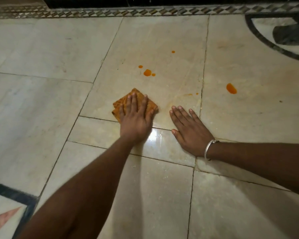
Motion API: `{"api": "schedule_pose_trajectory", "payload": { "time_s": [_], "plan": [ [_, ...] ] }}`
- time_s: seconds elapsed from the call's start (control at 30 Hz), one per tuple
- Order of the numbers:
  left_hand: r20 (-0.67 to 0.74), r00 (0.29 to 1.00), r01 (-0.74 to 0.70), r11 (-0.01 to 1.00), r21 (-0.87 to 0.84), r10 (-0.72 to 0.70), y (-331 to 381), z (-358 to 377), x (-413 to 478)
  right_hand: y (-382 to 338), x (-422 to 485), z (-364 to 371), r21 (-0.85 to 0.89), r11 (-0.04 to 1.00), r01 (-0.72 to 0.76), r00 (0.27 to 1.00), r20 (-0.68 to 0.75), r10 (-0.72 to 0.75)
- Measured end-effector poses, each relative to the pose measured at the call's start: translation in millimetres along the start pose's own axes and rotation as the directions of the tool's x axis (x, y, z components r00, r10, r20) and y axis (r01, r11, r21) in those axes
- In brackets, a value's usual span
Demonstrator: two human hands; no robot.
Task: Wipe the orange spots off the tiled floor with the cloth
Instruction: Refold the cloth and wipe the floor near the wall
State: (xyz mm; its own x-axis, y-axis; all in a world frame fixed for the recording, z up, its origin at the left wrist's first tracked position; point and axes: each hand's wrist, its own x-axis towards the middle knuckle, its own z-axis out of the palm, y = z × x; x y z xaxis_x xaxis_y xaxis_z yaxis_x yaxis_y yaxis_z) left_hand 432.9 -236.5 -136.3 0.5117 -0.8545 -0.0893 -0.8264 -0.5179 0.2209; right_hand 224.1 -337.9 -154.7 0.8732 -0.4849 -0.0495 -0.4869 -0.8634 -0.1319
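Pale marble tiled floor [50, 54] with dark grout lines, patterned border strip [110, 12] along the far edge. Left hand [136, 116] spread flat, pressing down on folded orange cloth [126, 104], fingers splayed over most of it. Right hand [190, 128] just beside, open and empty, palm braced flat on tile, silver bangle [210, 149] at wrist. Beyond the left fingertips, apart from the cloth: cluster of orange spots [147, 72]; farther still, one small dot [173, 51]; past the right hand, a bigger blob [231, 88] and faint smear [188, 94]. Best done by pushing forward with even pressure, gathering spots inward rather than spreading, turning to a clean fold once soiled.
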Motion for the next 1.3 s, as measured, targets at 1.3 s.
{"api": "schedule_pose_trajectory", "payload": {
  "time_s": [1.3],
  "plan": [
    [-0.020, 0.999, 0.031, 1.000, -0.004, -0.031, -22.7, -1.5, 0.9, 3.9, -3.2, -1.6, -0.001, 1.000, 0.014, 1.000, 0.010, -0.014]
  ]
}}
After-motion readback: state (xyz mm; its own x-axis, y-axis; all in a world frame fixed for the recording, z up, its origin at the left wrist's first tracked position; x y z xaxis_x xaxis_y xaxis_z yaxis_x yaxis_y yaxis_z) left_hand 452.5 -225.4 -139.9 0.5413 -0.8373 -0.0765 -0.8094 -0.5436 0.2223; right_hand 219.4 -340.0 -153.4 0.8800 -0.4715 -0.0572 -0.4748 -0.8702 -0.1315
